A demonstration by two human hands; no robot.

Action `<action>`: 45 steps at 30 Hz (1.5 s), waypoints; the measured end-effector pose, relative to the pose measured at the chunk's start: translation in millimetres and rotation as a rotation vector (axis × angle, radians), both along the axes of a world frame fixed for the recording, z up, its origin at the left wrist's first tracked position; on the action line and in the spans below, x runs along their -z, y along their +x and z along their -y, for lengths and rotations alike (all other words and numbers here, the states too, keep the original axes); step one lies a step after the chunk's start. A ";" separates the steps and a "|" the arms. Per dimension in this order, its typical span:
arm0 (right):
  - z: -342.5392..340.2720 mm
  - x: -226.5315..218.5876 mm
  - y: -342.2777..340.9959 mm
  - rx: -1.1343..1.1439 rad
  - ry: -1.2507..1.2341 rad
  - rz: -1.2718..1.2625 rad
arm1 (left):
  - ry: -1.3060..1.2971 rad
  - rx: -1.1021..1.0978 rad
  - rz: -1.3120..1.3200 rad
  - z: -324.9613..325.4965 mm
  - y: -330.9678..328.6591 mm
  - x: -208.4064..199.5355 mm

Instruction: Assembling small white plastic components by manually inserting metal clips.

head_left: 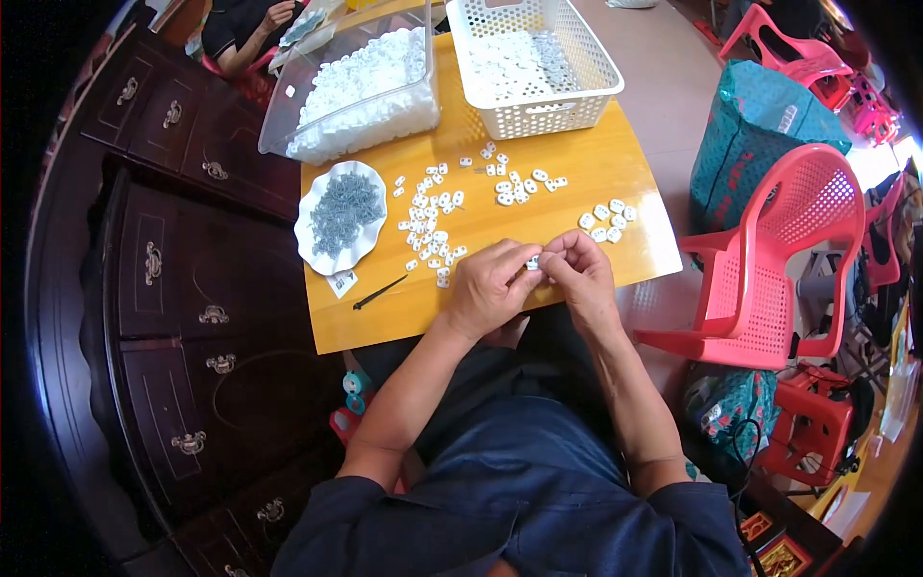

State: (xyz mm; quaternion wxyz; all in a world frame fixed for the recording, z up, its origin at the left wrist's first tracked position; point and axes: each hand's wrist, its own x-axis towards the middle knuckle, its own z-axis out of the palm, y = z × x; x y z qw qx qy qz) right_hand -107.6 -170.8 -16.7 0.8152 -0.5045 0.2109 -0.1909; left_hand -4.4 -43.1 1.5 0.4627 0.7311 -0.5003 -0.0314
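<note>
Over the near edge of the yellow table, my left hand and my right hand meet, fingertips pinched together. Between them shows part of a small white plastic piece with dark spots; the fingers cover the rest. Many similar white two-holed pieces lie scattered left of centre. A small group of rounder ones sits just beyond my right hand. To the left, a white wavy-rimmed plate holds a heap of small grey metal parts, too small to name. A thin black tool lies nearer me.
At the table's far side stand a clear plastic bin of white pieces and a white perforated basket of more. Dark drawers line the left. A red plastic chair and a teal bag stand right. Another person sits beyond.
</note>
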 end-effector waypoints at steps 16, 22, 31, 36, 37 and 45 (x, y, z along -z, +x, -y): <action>4.2 -17.4 -4.7 0.134 -0.557 -0.230 | 0.076 -0.024 -0.015 2.3 4.4 -16.3; 23.3 -13.0 -8.1 0.284 -1.316 -0.284 | 0.200 -0.296 0.159 -4.9 52.2 -1.0; 37.3 -7.9 -8.9 0.354 -1.393 -0.266 | 0.320 -0.301 0.202 23.8 75.0 5.2; 38.6 -0.5 -6.7 0.369 -1.358 -0.233 | 0.311 -0.312 0.209 29.2 77.0 11.4; 38.6 0.6 -6.0 0.387 -1.345 -0.215 | 0.314 -0.313 0.222 30.1 76.6 12.4; 35.3 -7.3 -6.1 0.417 -1.249 -0.106 | 0.321 -0.345 0.295 32.4 74.3 18.3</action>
